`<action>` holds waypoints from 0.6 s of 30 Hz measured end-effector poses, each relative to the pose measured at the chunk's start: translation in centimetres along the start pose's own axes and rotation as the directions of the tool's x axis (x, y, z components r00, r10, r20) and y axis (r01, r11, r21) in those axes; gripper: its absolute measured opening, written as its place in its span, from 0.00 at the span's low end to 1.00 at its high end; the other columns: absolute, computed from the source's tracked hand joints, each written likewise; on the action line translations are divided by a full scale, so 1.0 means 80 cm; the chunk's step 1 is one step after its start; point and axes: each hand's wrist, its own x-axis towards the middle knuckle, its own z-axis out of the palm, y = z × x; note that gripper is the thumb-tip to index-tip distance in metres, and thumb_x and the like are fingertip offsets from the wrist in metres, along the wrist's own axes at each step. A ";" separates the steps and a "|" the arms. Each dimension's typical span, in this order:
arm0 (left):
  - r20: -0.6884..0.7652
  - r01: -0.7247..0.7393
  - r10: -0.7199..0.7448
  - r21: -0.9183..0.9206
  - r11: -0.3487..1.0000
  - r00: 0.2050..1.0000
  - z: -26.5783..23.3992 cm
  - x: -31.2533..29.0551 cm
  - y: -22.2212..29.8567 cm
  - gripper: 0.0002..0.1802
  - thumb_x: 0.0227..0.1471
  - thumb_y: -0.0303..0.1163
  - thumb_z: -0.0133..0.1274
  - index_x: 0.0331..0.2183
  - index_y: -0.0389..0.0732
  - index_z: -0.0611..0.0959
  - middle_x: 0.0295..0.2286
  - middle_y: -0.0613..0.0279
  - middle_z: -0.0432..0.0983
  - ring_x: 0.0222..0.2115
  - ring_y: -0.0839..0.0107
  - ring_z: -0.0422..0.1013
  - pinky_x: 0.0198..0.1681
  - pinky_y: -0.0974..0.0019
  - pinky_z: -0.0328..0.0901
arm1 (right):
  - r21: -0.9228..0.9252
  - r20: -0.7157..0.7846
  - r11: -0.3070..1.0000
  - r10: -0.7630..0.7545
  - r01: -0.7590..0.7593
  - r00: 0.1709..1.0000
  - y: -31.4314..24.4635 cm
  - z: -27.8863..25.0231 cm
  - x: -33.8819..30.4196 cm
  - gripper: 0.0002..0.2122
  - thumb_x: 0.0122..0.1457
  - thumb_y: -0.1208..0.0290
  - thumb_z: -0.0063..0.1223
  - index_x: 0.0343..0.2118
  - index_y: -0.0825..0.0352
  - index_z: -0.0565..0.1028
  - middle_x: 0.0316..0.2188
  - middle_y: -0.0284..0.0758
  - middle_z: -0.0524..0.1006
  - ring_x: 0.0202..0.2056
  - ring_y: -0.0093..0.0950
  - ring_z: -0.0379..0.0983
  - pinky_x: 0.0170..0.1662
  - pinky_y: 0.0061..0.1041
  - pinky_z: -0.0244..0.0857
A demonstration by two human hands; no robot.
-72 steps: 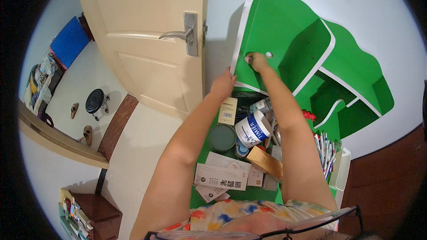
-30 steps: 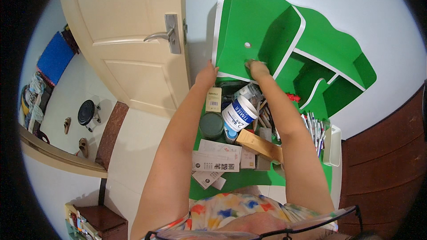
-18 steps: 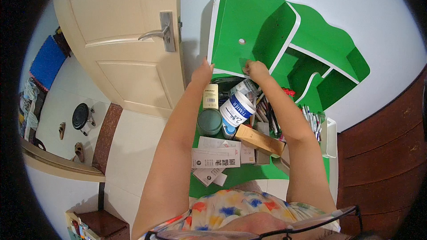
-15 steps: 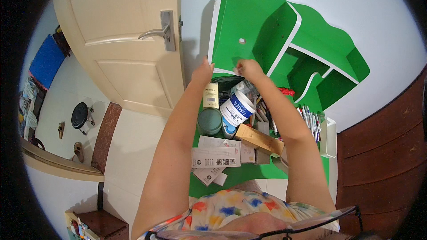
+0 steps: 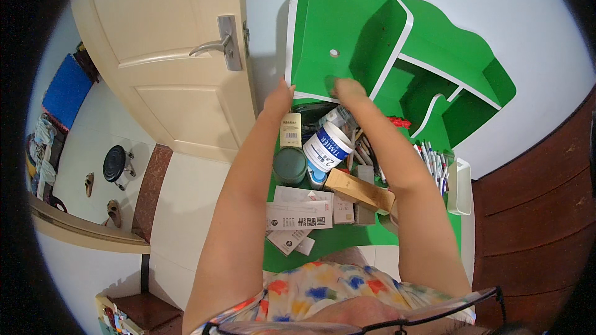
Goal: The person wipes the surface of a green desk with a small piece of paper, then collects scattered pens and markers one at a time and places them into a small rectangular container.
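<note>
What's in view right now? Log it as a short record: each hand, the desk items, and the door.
Left hand: gripping the white left edge of the green desk hutch
Right hand: at the front of the hutch's left bay; anything held is hidden
Desk items: tilted blue-and-white tub, green round container, pens
Door: cream panelled door with lever handle, standing open

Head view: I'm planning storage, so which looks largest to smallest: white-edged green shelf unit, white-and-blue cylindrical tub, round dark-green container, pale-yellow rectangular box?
1. White-edged green shelf unit
2. White-and-blue cylindrical tub
3. Round dark-green container
4. Pale-yellow rectangular box
</note>
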 end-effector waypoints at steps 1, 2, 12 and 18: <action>0.008 -0.008 0.008 -0.006 1.000 1.000 0.001 0.001 0.001 0.23 0.57 0.44 0.42 0.46 0.35 0.63 0.35 0.34 0.73 0.38 0.41 0.70 0.41 0.47 0.64 | -0.101 -0.002 0.993 0.068 -0.068 0.998 0.012 -0.007 -0.006 0.07 0.50 0.72 0.51 0.31 0.68 0.76 0.31 0.47 0.77 0.36 0.42 0.75 0.39 0.38 0.68; 0.015 -0.013 0.014 -0.011 1.000 1.000 0.001 0.003 0.002 0.23 0.57 0.43 0.42 0.45 0.34 0.64 0.36 0.33 0.73 0.38 0.41 0.70 0.41 0.48 0.64 | -0.102 -0.002 0.992 0.068 -0.068 0.998 0.022 -0.008 -0.008 0.07 0.50 0.72 0.51 0.31 0.68 0.76 0.31 0.47 0.77 0.36 0.42 0.75 0.39 0.38 0.68; -0.025 -0.038 0.040 0.070 0.997 0.999 0.013 0.015 -0.007 0.26 0.57 0.46 0.41 0.49 0.36 0.63 0.34 0.39 0.75 0.35 0.44 0.72 0.39 0.48 0.66 | -0.067 -0.134 0.985 0.149 -0.159 0.980 0.042 0.038 0.069 0.09 0.52 0.69 0.53 0.33 0.70 0.73 0.32 0.48 0.77 0.36 0.44 0.75 0.39 0.39 0.69; 0.041 0.038 -0.042 0.084 0.996 0.998 0.007 0.010 -0.004 0.27 0.57 0.46 0.40 0.51 0.37 0.61 0.35 0.38 0.75 0.37 0.44 0.72 0.41 0.48 0.65 | 0.460 -0.152 0.850 -0.210 0.258 0.966 -0.024 0.061 0.077 0.06 0.53 0.72 0.45 0.28 0.64 0.75 0.27 0.42 0.78 0.28 0.34 0.74 0.32 0.33 0.66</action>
